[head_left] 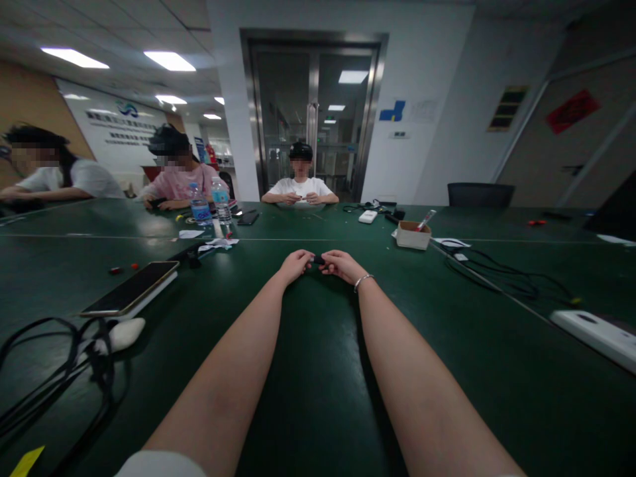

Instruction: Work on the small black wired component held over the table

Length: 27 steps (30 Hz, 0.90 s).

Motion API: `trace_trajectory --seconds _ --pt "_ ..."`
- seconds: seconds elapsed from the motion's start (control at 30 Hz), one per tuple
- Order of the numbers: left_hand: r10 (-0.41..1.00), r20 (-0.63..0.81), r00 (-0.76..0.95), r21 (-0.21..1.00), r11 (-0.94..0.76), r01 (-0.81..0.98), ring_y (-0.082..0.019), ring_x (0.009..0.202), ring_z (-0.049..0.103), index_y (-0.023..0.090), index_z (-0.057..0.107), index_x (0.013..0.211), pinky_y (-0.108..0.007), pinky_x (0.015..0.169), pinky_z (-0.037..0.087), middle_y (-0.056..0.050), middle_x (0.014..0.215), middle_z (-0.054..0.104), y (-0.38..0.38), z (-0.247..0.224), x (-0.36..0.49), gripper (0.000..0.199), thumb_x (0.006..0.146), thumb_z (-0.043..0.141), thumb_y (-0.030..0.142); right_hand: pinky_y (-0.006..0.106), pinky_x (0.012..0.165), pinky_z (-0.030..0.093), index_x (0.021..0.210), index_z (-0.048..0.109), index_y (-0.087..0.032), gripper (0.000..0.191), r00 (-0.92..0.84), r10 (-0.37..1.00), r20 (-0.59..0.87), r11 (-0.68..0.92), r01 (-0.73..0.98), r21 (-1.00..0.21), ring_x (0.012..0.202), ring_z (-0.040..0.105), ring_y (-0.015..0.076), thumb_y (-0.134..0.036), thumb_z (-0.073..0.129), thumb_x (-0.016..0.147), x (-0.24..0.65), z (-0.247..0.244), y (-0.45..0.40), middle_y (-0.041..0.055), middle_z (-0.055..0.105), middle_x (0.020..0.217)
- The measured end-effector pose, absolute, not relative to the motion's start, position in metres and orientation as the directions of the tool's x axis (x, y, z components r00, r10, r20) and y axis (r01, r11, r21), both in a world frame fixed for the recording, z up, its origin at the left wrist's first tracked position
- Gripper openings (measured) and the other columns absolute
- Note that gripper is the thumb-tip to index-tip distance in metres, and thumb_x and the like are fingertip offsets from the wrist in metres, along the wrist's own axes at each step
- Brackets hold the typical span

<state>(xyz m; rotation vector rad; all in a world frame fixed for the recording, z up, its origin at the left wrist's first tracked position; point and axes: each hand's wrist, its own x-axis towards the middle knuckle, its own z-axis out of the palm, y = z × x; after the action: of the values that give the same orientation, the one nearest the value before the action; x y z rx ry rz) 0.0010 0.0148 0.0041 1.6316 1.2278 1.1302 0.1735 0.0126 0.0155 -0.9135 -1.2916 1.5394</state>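
Note:
Both my arms reach forward over the dark green table (318,371), with the hands meeting near its middle. Between my fingertips is a small black object (318,260) with a paler, silvery end on its left; it is too small to name its kind. My left hand (297,265) pinches the paler end. From the other side, my right hand (344,266) has its fingers closed on the black end. A silver bracelet (363,283) circles my right wrist.
To the left lie a phone (132,289) on a white box, a white mouse-like object (126,334) and black cables (74,371). Water bottles (221,199) stand farther back. A small box (413,236), more cables (501,268) and a white power strip (596,334) are rightward. Several people sit opposite.

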Motion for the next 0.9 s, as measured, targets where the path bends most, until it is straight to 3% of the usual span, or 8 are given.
trace_trajectory --seconds 0.33,0.43,0.57,0.73,0.9 --pt "0.974 0.192 0.118 0.941 -0.218 0.261 -0.008 0.052 0.046 0.015 0.062 0.094 -0.018 0.047 0.037 -0.002 0.07 0.058 0.0108 0.0068 0.0014 0.022 0.081 0.05 0.027 0.02 0.053 0.056 0.079 0.054 -0.012 0.008 -0.317 0.948 0.016 -0.043 -0.179 -0.983 0.04 0.055 0.0058 -0.012 0.061 0.084 0.173 0.0162 0.0115 -0.0007 0.059 0.052" --pt "0.976 0.187 0.111 0.946 -0.209 0.248 -0.008 0.05 0.045 0.014 0.061 0.095 -0.018 0.046 0.035 -0.002 0.066 0.057 0.0106 0.0066 0.0015 0.026 0.084 0.047 0.033 0.02 0.052 0.056 0.078 0.054 -0.012 0.01 -0.321 0.947 0.013 -0.049 -0.184 -0.982 0.039 0.054 0.0056 -0.014 0.063 0.083 0.1731 0.0163 0.0115 -0.0009 0.058 0.051" --pt "0.977 0.179 0.114 0.947 -0.203 0.25 -0.008 0.053 0.048 0.014 0.06 0.096 -0.017 0.047 0.036 -0.002 0.068 0.058 0.012 0.0052 0.0014 0.022 0.081 0.05 0.027 0.019 0.052 0.056 0.079 0.055 -0.012 0.009 -0.319 0.948 0.004 -0.055 -0.178 -0.983 0.041 0.056 0.0059 -0.013 0.061 0.084 0.1732 0.0162 0.0115 -0.0003 0.059 0.052" --pt "0.972 0.19 0.137 0.942 -0.22 0.252 -0.007 0.046 0.041 0.014 0.06 0.095 -0.018 0.043 0.032 0.001 0.058 0.05 0.0132 0.004 0.0014 0.025 0.084 0.045 0.03 0.021 0.053 0.057 0.079 0.054 -0.012 0.009 -0.314 0.949 0.022 -0.037 -0.181 -0.983 0.043 0.057 0.0072 -0.013 0.063 0.083 0.173 0.0153 0.0119 -0.0019 0.057 0.051" --pt "0.973 0.192 0.126 0.948 -0.218 0.233 -0.007 0.048 0.043 0.014 0.061 0.094 -0.017 0.045 0.034 0.001 0.062 0.052 0.0128 0.004 0.0013 0.022 0.082 0.047 0.027 0.022 0.054 0.057 0.08 0.054 -0.012 0.007 -0.314 0.949 0.023 -0.036 -0.18 -0.983 0.04 0.055 0.0062 -0.008 0.057 0.086 0.1731 0.0155 0.0116 -0.0017 0.057 0.05"
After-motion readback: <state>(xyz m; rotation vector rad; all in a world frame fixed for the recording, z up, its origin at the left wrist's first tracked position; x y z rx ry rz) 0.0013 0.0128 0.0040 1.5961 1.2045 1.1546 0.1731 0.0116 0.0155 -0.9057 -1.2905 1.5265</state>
